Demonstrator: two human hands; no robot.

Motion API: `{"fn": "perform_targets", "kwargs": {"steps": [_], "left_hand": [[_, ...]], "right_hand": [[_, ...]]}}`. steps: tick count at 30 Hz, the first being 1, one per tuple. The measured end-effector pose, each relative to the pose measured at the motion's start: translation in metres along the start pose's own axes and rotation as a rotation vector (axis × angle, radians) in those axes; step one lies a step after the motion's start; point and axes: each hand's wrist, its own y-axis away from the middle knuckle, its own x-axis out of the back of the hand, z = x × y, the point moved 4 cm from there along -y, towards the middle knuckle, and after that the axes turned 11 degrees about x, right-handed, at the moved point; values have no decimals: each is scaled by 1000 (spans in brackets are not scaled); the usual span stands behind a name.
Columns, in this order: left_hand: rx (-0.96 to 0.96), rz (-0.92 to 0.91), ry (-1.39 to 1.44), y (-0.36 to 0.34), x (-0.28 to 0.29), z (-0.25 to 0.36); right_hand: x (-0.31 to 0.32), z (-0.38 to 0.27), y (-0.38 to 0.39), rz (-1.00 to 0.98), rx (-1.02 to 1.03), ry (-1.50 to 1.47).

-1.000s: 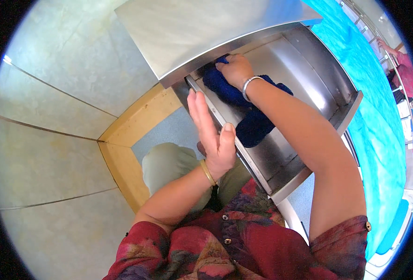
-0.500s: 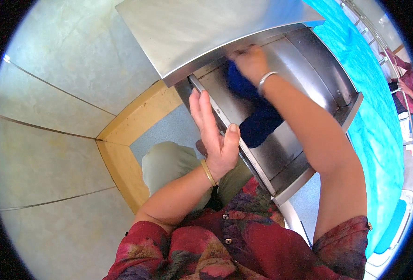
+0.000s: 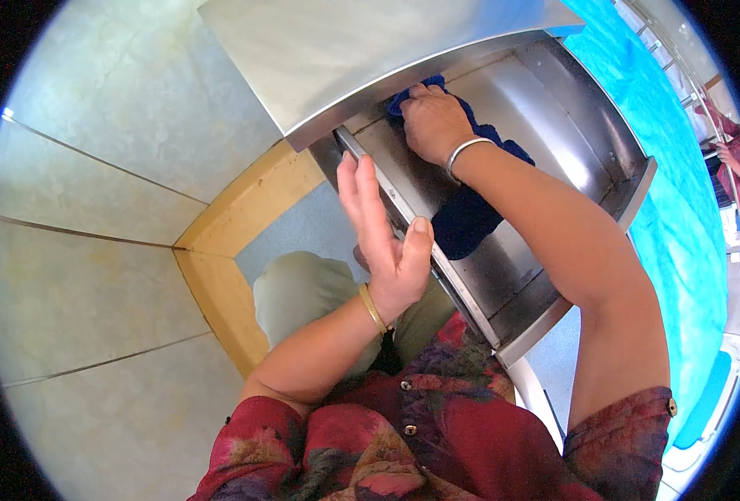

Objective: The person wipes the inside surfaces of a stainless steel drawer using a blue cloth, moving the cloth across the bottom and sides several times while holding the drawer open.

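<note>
A metal drawer (image 3: 545, 108) stands pulled out from under a steel cabinet top. Inside it, my right hand (image 3: 434, 125) grips a dark blue cloth (image 3: 468, 221), pressing part of it near the drawer's back left corner. The rest of the cloth trails below my wrist over the drawer's floor. My left hand (image 3: 391, 242) is held upright against the drawer's left side rail (image 3: 408, 213), fingers stretched out and thumb apart, holding nothing.
The steel cabinet top (image 3: 362, 58) overhangs the drawer's back. Pale wall panels (image 3: 94, 175) with a yellow skirting (image 3: 220, 234) are at the left. A bright blue sheet (image 3: 671, 250) hangs close along the right. Another person's hand (image 3: 731, 159) rests by metal rails at the far right.
My right hand has shifted slightly left and down inside the drawer, and the cloth has moved with it. My left hand stays in place on the rail.
</note>
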Motion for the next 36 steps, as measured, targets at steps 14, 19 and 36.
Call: {"fn": "perform_targets", "kwargs": {"steps": [14,19,36], "left_hand": [[-39,12,-48,-4,-1,-4],[-4,54,-34,-4,-3,-2],[-36,50,-34,-4,-5,-7]], "right_hand": [[8,-4,-20,-87,-132,-182],[1,21,-15,-65,-229,-164],[4,-17,-24,-150,-52,-174]]}}
